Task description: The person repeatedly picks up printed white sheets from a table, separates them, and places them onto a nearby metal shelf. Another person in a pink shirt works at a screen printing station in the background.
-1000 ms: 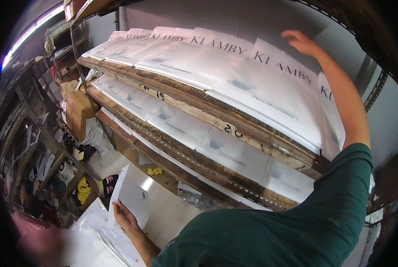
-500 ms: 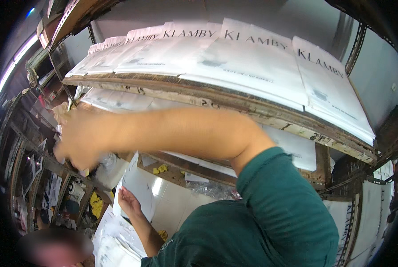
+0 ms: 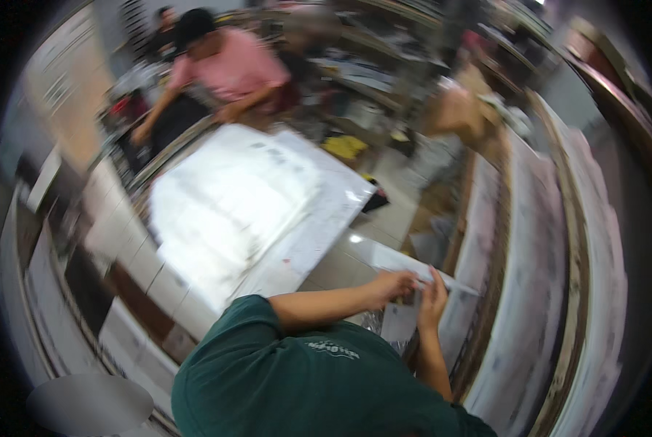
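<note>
A flat white sheet (image 3: 391, 258) is held out in front of my body, between the table and the shelves. My left hand (image 3: 390, 288) is closed at its near edge, the fingers bunched together. Beside it, my right hand (image 3: 432, 297) grips the same sheet, thumb and fingers pointing up along the edge. The two hands nearly touch. Motion blur hides the exact finger contact and any print on the sheet.
A table (image 3: 319, 244) at front left carries a stack of white sheets (image 3: 228, 197). Past it, a person in a pink shirt (image 3: 231, 65) bends over something dark. Shelves (image 3: 570, 291) of white sheets line my right. Yellow cloth (image 3: 344, 146) lies beyond the table.
My view has swung from the shelves to the table. My right arm, stretched out to the left before, is now drawn in with its hand beside my left one at the sheet.
</note>
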Demonstrator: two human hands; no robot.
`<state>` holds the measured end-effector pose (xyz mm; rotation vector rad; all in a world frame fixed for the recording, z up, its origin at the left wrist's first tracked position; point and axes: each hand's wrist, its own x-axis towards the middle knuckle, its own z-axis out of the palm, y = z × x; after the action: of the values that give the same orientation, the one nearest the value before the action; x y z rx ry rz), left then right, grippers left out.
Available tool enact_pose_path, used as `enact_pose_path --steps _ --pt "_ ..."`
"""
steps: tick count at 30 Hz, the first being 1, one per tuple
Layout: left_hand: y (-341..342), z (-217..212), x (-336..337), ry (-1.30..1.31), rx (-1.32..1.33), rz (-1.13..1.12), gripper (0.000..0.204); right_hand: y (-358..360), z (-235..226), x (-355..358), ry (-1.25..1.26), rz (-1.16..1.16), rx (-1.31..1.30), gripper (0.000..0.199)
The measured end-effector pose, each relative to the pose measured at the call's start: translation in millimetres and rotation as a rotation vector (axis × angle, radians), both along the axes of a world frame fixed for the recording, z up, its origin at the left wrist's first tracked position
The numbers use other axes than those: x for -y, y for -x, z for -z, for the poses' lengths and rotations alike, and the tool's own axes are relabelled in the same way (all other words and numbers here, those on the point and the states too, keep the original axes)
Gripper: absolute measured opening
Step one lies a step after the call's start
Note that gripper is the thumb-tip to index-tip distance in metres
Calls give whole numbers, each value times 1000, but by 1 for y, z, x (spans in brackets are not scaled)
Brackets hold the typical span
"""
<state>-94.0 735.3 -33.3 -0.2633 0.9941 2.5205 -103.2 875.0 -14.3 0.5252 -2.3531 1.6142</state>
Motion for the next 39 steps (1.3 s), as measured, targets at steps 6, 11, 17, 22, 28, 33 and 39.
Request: enact_pose_path --steps 6,11,17,22,28,33,39 --pt "-37 -27 45 94 -62 -112 48 31 -8 4 121 221 -19 13" --pt "-57 15 106 60 115 -339 48 77 -14 -1 271 203 -22 20" --pt "-109 40 150 -18 294 -741 38 95 -13 1 360 160 32 28" --pt "-111 41 146 -71 321 -789 34 100 -19 -3 357 145 89 32" --pt "-88 35 148 -80 271 -750 33 90 -32 -4 275 253 101 32" --pt "-73 29 159 -65 247 -761 30 100 -11 -25 292 183 131 31" --pt "-60 29 166 -67 272 -737 30 101 -14 -32 241 229 151 28"
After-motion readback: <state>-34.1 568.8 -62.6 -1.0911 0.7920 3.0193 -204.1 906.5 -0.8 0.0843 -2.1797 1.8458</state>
